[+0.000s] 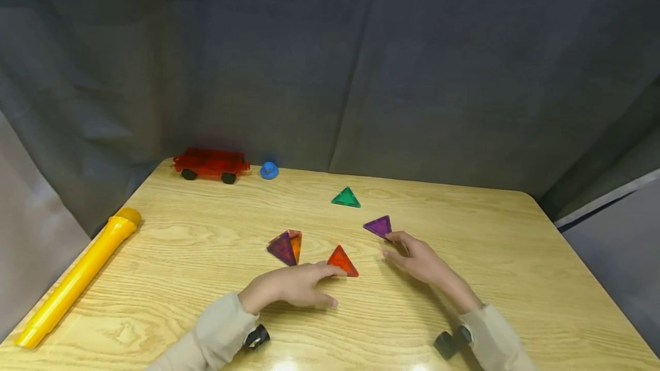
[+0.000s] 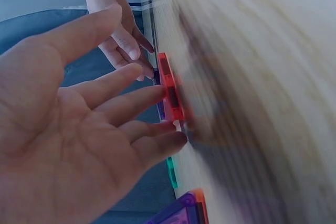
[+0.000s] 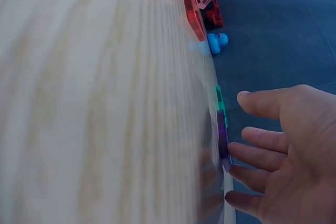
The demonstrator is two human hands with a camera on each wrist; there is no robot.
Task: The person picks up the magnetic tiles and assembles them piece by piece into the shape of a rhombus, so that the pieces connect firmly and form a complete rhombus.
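Note:
My left hand (image 1: 301,285) reaches over a red triangular magnetic tile (image 1: 342,261), its fingers stretched out and fingertips right at the tile's near edge. In the left wrist view the palm faces the camera and the thumb stands apart. To the right, my right hand (image 1: 420,259) has its fingertips at the lower corner of a purple triangular tile (image 1: 378,226); the right wrist view shows its fingers loosely extended. Left of the red tile, a cluster of purple and orange triangular tiles (image 1: 283,248) overlaps. A green triangular tile (image 1: 346,197) lies farther back.
A red toy wagon (image 1: 211,163) with black wheels stands at the back left edge, beside a blue rubber duck (image 1: 269,170). A long yellow tube (image 1: 77,279) lies along the left edge of the wooden table (image 1: 490,245). A dark curtain (image 1: 438,73) hangs behind.

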